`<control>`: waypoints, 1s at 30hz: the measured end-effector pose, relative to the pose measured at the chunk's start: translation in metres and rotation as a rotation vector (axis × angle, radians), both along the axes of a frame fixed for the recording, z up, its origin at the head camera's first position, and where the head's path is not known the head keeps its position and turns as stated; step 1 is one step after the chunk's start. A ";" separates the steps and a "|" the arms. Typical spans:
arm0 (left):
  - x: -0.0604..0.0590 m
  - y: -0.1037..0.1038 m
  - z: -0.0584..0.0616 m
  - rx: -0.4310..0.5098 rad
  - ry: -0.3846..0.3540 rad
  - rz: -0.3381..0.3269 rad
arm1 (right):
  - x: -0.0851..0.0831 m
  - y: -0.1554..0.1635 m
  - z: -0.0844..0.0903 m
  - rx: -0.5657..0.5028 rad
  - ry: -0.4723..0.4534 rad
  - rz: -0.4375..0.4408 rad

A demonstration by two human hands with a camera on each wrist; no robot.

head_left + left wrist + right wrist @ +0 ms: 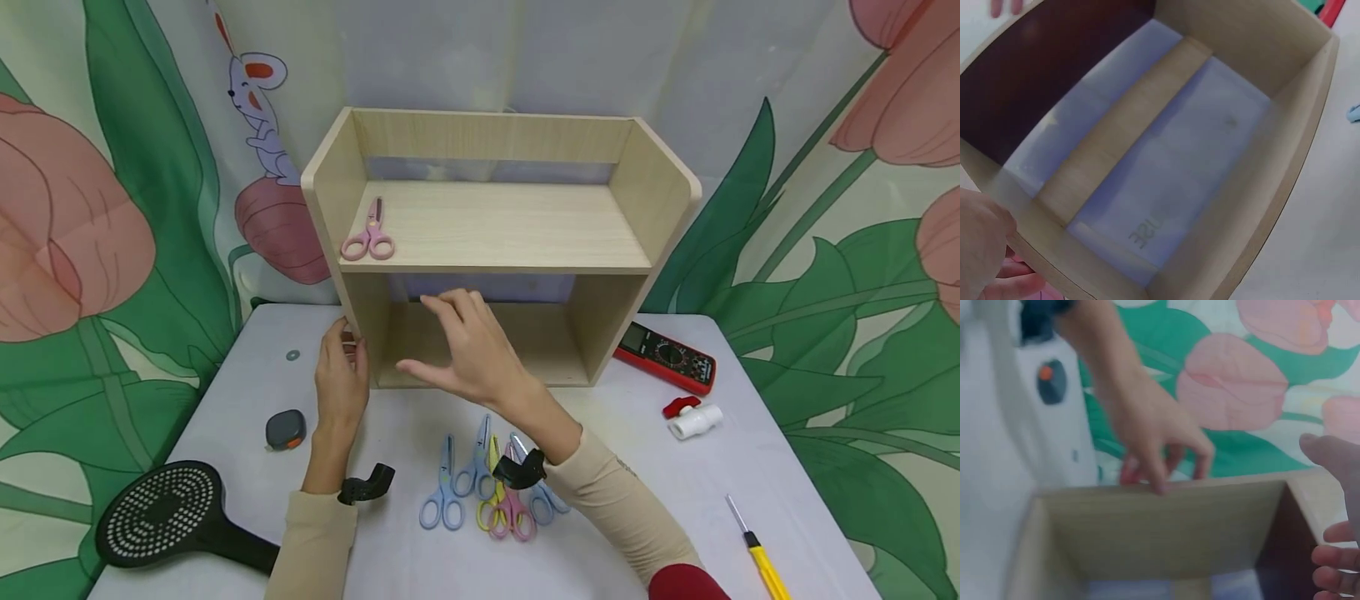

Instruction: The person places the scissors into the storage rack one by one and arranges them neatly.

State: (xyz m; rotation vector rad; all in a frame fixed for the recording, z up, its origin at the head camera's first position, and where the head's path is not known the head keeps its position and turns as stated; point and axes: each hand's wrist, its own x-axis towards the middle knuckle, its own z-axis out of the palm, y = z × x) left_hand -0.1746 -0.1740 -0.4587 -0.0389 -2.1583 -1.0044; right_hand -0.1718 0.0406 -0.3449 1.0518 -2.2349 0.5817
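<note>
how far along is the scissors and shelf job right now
One pink pair of scissors already lies on the wooden shelf. The left hand grips its side panel; the right hand hovers empty at the lower opening. The scissors on the table remain.

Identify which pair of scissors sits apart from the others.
The pink scissors lying on the wooden shelf's upper board, near its left wall. The rest lie bunched on the table in front.

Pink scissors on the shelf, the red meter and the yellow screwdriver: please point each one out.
pink scissors (369,237): head view, on the crossing just above the finger loops.
red meter (666,357): head view, middle of its face.
yellow screwdriver (767,567): head view, on the yellow handle.
</note>
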 end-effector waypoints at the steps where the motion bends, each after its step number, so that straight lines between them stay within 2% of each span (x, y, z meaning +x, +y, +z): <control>1: 0.000 0.000 0.000 0.002 -0.005 0.001 | 0.005 0.004 -0.008 0.010 -0.034 -0.007; 6: 0.000 0.001 0.001 0.009 -0.037 0.008 | 0.032 0.022 -0.051 0.096 -0.210 -0.053; 9: 0.000 0.001 0.002 0.004 -0.043 0.014 | 0.046 0.031 -0.076 0.154 -0.286 -0.071; 16: 0.001 0.000 0.004 -0.001 -0.059 0.014 | 0.075 0.042 -0.126 0.277 -0.360 -0.088; 23: 0.001 0.000 0.005 0.010 -0.061 0.006 | 0.094 0.040 -0.148 0.447 -0.424 -0.100; 26: 0.001 0.000 0.005 0.013 -0.056 0.004 | 0.098 0.036 -0.152 0.500 -0.399 -0.100; 30: 0.002 0.000 0.003 0.024 -0.061 -0.003 | 0.100 0.030 -0.157 0.501 -0.320 -0.074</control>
